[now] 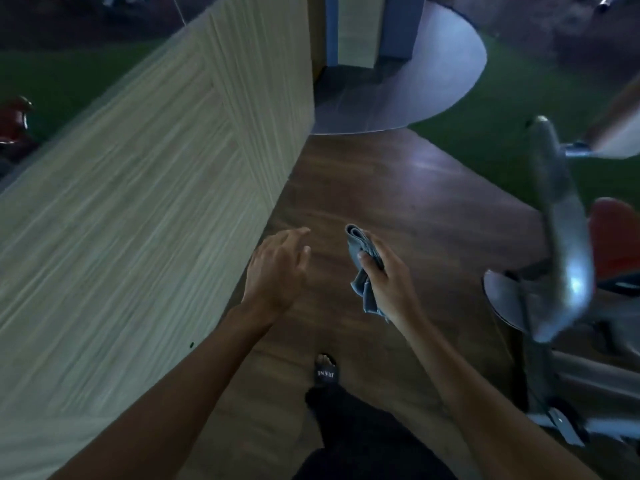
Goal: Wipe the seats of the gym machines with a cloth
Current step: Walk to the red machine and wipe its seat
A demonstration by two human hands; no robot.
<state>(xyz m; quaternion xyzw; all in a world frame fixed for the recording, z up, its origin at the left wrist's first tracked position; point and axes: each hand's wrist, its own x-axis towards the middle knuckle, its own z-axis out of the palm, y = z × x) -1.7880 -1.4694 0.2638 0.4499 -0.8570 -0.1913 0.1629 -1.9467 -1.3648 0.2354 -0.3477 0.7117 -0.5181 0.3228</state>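
Observation:
A folded grey-blue cloth (362, 263) is gripped in my right hand (388, 275), held in the air over the dark wooden floor. My left hand (277, 268) hovers beside it, fingers spread, holding nothing, close to the corner of a pale wood-grain wall. At the right edge stands a grey metal gym machine (557, 244) with a curved frame; a red padded seat (614, 237) shows behind that frame, partly hidden by it. Both hands are well left of the machine and touch neither it nor the seat.
The pale wood-grain wall (156, 202) fills the left half. Brown wooden floor (398, 181) runs ahead to a grey rounded floor patch (433, 81) bordered by green turf (502, 109). My sandalled foot (325, 370) is below. A red object (14, 116) sits at far left.

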